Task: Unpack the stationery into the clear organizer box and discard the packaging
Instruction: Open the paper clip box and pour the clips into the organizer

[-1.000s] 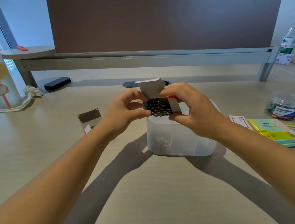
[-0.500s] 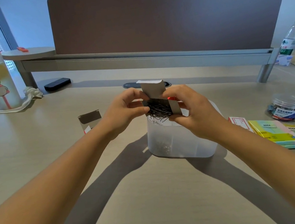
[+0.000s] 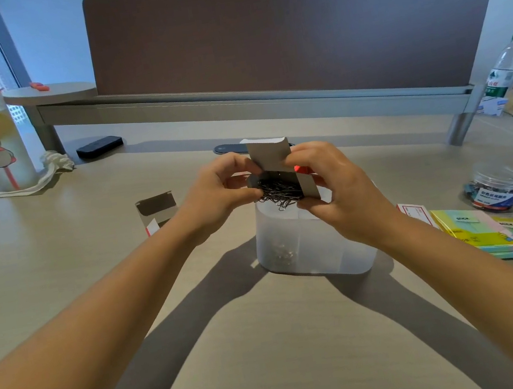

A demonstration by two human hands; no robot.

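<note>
Fingers (image 3: pixel 238 177) of both hands pinched the open paper-clip box (image 3: pixel 282 173), tilted over the clear organizer box (image 3: pixel 312 253).
Tangled paper clips (image 3: pixel 279 194) could drop as a clump, spilling past the rim.

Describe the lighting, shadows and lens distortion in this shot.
Head view: daylight from the window at upper left throws soft forearm shadows across the pale wooden desk toward the lower right; wide-angle lens bows the brown desk divider panel and stretches the forearms; the dark wire paper clips stay fairly sharp.

The hands hide most of the organizer box's (image 3: pixel 312 253) rim.
</note>
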